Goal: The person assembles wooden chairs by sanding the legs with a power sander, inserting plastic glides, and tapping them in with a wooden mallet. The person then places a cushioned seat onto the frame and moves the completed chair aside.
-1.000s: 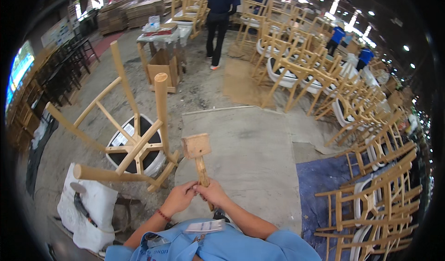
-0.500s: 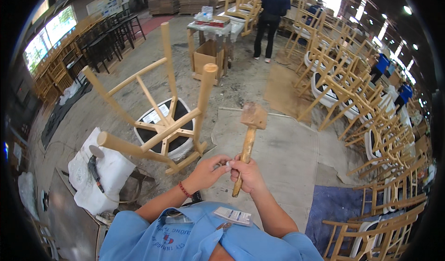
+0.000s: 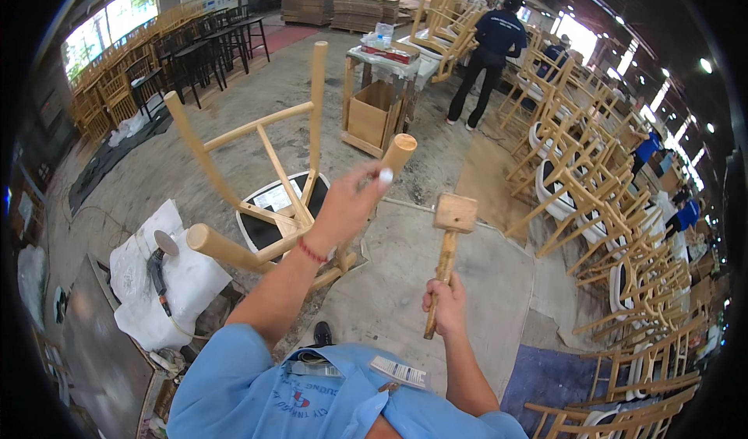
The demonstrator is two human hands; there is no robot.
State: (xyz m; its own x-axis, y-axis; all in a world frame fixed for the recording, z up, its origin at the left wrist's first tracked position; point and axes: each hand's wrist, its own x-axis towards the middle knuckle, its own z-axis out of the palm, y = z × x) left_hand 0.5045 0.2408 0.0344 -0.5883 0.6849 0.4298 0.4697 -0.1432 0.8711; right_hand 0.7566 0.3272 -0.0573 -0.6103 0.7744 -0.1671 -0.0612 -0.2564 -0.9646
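Observation:
An upside-down wooden chair (image 3: 316, 96) stands on the floor before me, its legs pointing up and its dark seat underside partly hidden by my arm. My left hand (image 3: 352, 205) reaches over it, fingertips pinching a small white round piece (image 3: 386, 176). That piece is close to the top of the nearest right chair leg (image 3: 400, 151); whether they touch I cannot tell. In my right hand (image 3: 446, 303) a wooden mallet (image 3: 455, 213) is gripped by its handle, head up, held apart from the chair.
On the left, a corded power tool (image 3: 158, 275) with a round disc lies on white foam wrap (image 3: 140, 306). Stacked wooden chairs (image 3: 576, 174) line the right side. Ahead stand a small worktable (image 3: 374, 65) with a cardboard box below and a person (image 3: 495, 42) in dark clothes.
My left hand has left my right hand and moved forward to the chair leg with the white piece. The mallet has shifted right and slightly down in my right hand.

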